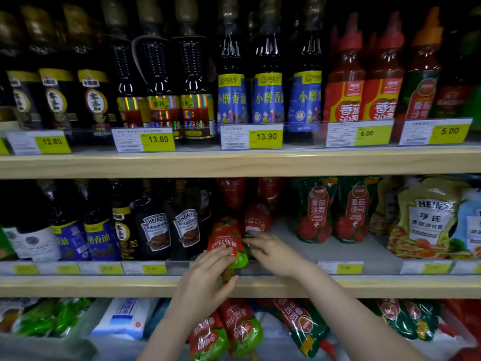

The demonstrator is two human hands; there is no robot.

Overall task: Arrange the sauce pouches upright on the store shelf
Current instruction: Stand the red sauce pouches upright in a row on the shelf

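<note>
Ketchup pouch (226, 239), red with a green end, lies tipped toward the front edge of the middle shelf (260, 285), its printing upside down and its green end at the lip beside the price rail. The left hand (205, 278) holds it from below, fingers curled round the lower part and the thumb along its side, apparently to lift and turn it so that it can stand. The right hand (270, 252) reaches in from the right with its fingers fairly straight, the tips touching the pouch's right edge; whether they pinch it or only steady it cannot be told.

Just behind, a second red pouch (256, 220) also leans or lies on the shelf floor, likely next in line. To the right, two green-and-red ketchup pouches (335, 214) stand upright side by side, showing the posture wanted, with bare shelf floor between them and the hands where the fallen ones could go. Black Heinz pouches (169, 227) stand upright to the left. On the shelf below, more red-and-green pouches (226, 332) lie flat, so the job looks far from finished.
</note>
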